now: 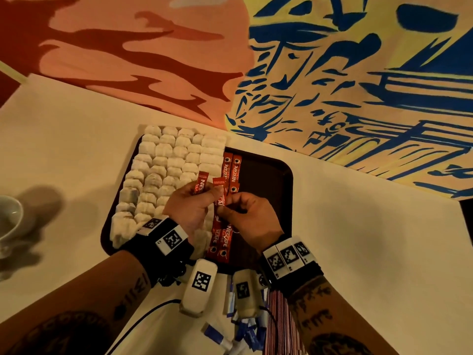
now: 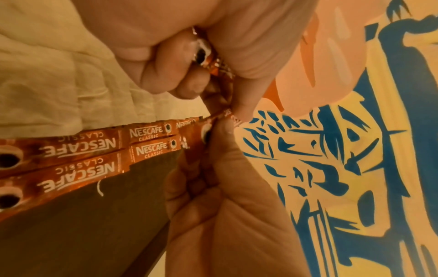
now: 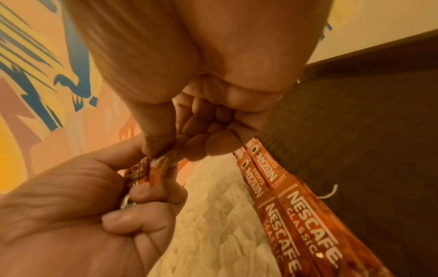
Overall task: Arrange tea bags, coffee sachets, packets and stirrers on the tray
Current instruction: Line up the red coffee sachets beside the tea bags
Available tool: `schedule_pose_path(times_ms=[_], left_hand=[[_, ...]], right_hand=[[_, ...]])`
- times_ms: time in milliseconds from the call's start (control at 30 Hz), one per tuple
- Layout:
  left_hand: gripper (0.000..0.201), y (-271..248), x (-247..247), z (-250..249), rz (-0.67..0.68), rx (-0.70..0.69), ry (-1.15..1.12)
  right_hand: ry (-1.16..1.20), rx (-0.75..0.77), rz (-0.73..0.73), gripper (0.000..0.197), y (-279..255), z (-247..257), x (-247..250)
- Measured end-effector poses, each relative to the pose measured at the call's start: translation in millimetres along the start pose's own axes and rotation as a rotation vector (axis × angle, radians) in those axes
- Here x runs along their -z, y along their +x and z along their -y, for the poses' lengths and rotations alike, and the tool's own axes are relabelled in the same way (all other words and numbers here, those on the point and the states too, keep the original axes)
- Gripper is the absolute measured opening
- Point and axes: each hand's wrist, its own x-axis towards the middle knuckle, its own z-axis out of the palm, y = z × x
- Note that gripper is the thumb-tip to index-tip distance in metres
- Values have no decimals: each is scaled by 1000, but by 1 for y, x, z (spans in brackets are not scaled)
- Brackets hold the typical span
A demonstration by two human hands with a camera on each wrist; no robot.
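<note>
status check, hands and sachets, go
Left hand grips Nescafe sachets; right hand pinches one off them. Four sachets laid on tray beside tea bags. Nothing blocking.

- My head view is warm and dim, with a yellow-orange cast over the white table (image 1: 358, 226).
- A cup (image 1: 9, 221) at the left edge throws a soft dark shadow to its right, so light comes from the left.
- Straight lines of the painted wall (image 1: 358, 85) bow towards the corners; the wide lens bends them.
- My left wrist view is soft: the left hand (image 2: 189, 46) close to the lens is blurred, while the Nescafe sachets (image 2: 147, 135) read sharply.
- My right wrist view is smeared and grainy, with the right hand (image 3: 201, 65) out of focus.
</note>
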Motion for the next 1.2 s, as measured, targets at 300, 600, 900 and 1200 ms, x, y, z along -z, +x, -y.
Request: schedule_pose_path(times_ms=[300, 600, 900, 1200], left_hand=[[28, 28, 18, 3, -141, -86, 334], [29, 28, 43, 17, -188, -25, 249], [25, 31, 49, 22, -182, 3, 221], [13, 18, 32, 5, -133, 31, 83]], right_hand=[[-27, -204, -173, 12, 76, -5, 10], [-368, -335, -158, 24, 133, 0, 14], [-516, -297, -159, 27, 141, 7, 8], [-510, -302, -207, 26, 132, 14, 17]])
